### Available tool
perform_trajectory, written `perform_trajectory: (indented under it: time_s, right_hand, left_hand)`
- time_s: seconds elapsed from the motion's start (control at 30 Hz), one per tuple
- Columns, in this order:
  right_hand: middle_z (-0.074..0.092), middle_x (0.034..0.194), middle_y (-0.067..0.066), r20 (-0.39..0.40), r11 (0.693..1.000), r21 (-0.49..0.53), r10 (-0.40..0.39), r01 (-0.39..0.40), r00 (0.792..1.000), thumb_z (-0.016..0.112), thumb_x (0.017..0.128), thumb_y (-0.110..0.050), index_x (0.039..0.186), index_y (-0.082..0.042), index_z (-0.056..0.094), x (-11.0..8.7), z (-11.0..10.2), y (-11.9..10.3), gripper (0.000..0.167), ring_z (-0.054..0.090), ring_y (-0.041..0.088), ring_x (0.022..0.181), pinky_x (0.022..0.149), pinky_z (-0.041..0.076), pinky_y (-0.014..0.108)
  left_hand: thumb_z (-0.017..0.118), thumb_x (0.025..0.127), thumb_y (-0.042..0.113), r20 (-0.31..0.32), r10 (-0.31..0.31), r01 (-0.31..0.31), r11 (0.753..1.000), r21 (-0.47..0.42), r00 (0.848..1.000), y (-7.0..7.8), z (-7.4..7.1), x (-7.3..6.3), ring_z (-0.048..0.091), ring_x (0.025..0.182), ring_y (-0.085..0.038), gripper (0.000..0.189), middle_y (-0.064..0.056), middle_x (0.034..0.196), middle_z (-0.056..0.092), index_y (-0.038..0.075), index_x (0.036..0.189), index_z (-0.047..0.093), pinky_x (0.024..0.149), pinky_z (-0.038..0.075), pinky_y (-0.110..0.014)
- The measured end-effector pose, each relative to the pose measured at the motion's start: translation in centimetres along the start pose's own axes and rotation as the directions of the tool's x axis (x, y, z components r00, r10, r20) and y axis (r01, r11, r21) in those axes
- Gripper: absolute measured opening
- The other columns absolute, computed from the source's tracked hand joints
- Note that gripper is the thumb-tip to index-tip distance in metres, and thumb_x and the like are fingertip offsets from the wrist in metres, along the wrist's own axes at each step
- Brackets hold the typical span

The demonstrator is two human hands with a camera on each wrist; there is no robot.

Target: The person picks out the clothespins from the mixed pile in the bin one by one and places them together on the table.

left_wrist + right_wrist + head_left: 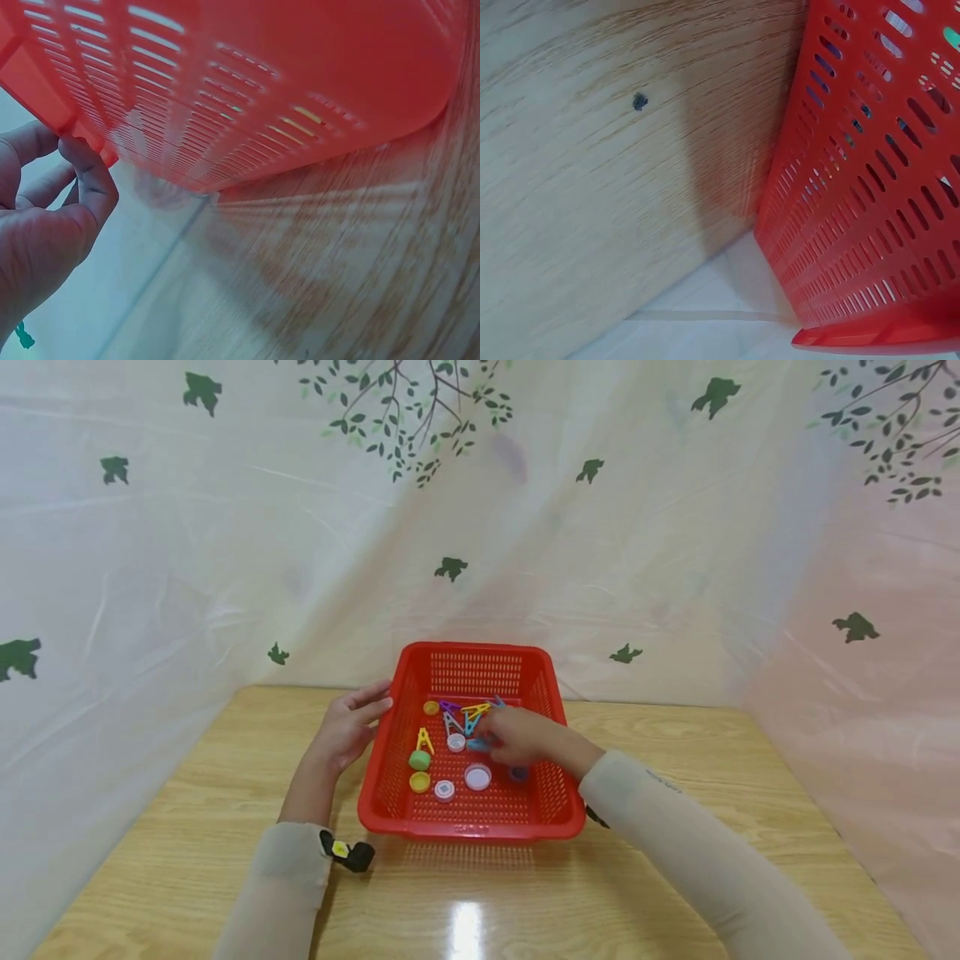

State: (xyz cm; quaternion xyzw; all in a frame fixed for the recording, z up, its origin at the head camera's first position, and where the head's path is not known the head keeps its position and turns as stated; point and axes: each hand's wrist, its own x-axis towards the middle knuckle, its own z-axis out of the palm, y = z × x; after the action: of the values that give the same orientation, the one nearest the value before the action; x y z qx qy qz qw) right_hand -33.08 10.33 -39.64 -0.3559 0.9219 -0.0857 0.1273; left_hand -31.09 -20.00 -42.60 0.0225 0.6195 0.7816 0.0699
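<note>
A red plastic basket (472,829) with slotted walls stands on the table, holding small plastic clothespins and bottle caps. At its left side my left hand (347,727) grips the rim, with thumb and fingertips on the edge in the left wrist view. My right hand (517,735) reaches in over the right wall, fingers curled and pointing down at a blurred light blue clothespin (478,745). Close to those fingers lie a yellow clothespin (476,710), a purple clothespin (449,706) and a grey-lilac clothespin (452,723). The right wrist view shows only the basket's outer wall (855,187), not the hand.
Toward the basket's left and front are another yellow clothespin (424,741), a green cap (419,761), a yellow cap (420,782) and white caps, one large white cap (477,777) among them. A dark purple cap (518,772) lies under the right wrist. A printed curtain (480,527) hangs behind the table.
</note>
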Motion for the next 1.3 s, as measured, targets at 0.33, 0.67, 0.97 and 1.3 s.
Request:
perform_trajectory:
  time_s: [0.33, 0.67, 0.97, 1.3]
  right_hand:
    - [0.068, 0.113, -0.002, -0.07, 1.0, 0.002, -0.004, 0.004, 0.998, 0.075, 0.091, -0.017, 0.127, -0.014, 0.071, -0.6, -0.7, -0.2, 0.036, 0.061, 0.016, 0.103, 0.095, 0.056, 0.035]
    - [0.068, 0.116, 0.002, -0.105, 0.999, -0.004, -0.037, 0.037, 0.994, 0.073, 0.093, -0.016, 0.129, -0.01, 0.07, -1.8, -2.3, 0.2, 0.036, 0.063, 0.017, 0.102, 0.095, 0.057, 0.036]
    - [0.068, 0.118, 0.006, -0.142, 0.999, -0.03, -0.029, 0.025, 0.989, 0.072, 0.095, -0.02, 0.129, -0.008, 0.07, -2.6, -3.4, 0.9, 0.037, 0.064, 0.023, 0.108, 0.096, 0.057, 0.039]
    - [0.066, 0.109, 0.005, -0.202, 0.996, -0.088, -0.008, -0.01, 0.979, 0.073, 0.093, -0.016, 0.125, -0.005, 0.071, -3.8, -4.4, 2.2, 0.034, 0.06, 0.019, 0.095, 0.088, 0.058, 0.036]
  left_hand:
    - [0.063, 0.103, 0.015, -0.011, -0.027, 0.026, 0.998, -0.056, 1.0, -0.2, -0.2, -0.1, 0.063, 0.111, -0.018, 0.053, -0.008, 0.144, 0.053, 0.01, 0.154, 0.047, 0.092, 0.059, -0.033]
    - [0.064, 0.102, 0.013, 0.002, -0.019, 0.019, 0.995, -0.098, 1.0, -0.2, -0.1, -0.2, 0.066, 0.107, -0.016, 0.055, -0.005, 0.137, 0.059, 0.008, 0.154, 0.045, 0.091, 0.059, -0.032]
    - [0.064, 0.102, 0.012, 0.018, 0.0, 0.002, 0.992, -0.123, 1.0, -0.3, -0.1, -0.1, 0.066, 0.109, -0.014, 0.059, -0.003, 0.136, 0.06, 0.004, 0.156, 0.041, 0.092, 0.059, -0.031]
    - [0.065, 0.102, 0.012, 0.025, 0.001, 0.003, 0.991, -0.135, 1.0, -0.2, 0.1, 0.1, 0.067, 0.107, -0.014, 0.058, -0.003, 0.136, 0.061, 0.004, 0.155, 0.042, 0.091, 0.059, -0.031]
